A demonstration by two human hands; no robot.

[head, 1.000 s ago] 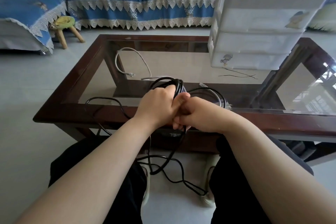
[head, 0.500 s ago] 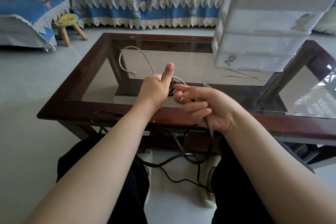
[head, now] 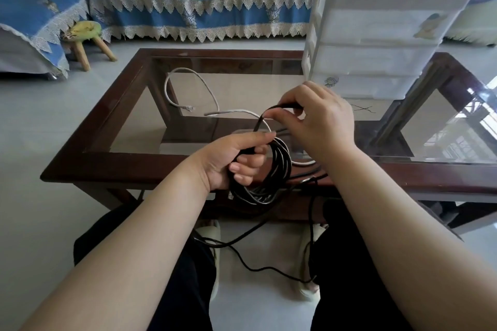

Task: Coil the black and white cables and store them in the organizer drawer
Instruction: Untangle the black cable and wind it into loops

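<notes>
The head view shows, in the middle of the frame, our left hand [head: 236, 158] with its fingers curled around a bundle of loops of the black cable [head: 279, 169], which hangs over the near edge of the table [head: 113, 164]. Just above and to the right, our right hand [head: 320, 118] pinches one strand of the same black cable between thumb and fingers and holds it up as an arch over the coil. The loose rest of the black cable falls down to the floor between our knees, in the lower middle of the frame. The white cable [head: 188, 83] lies on the glass top behind the hands. The white organizer [head: 376, 35] stands on the table in the upper right, its drawers pushed in.
</notes>
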